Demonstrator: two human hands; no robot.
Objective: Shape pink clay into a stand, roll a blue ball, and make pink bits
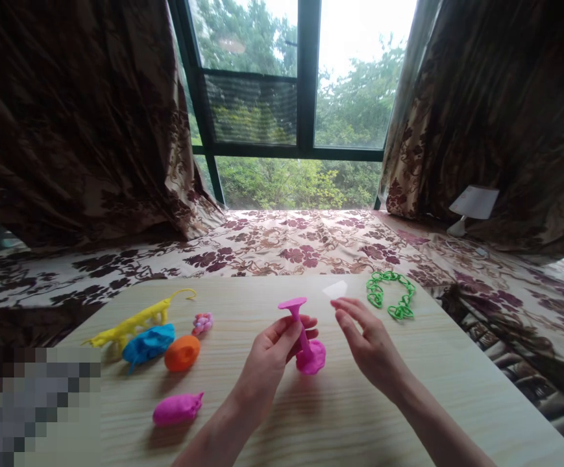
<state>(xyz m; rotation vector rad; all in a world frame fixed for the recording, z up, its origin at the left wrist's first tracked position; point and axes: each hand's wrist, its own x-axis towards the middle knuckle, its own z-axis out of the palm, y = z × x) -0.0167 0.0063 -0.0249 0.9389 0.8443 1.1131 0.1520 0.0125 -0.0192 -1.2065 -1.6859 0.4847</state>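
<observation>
While hand (278, 342) grips pink stem (303, 335), green chain (401, 312)

The left hand (274, 349) and the right hand (372, 345) are bare and slender, with slim fingers (357, 310) narrowing toward the tips. The left forearm (237, 421) and right forearm (428, 415) are smooth and uncovered too, widening gently toward the lower edge of the view

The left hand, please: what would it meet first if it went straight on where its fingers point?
Probably the right hand, fingertips first; whether the left hand is at the same depth is hard to tell.
</observation>
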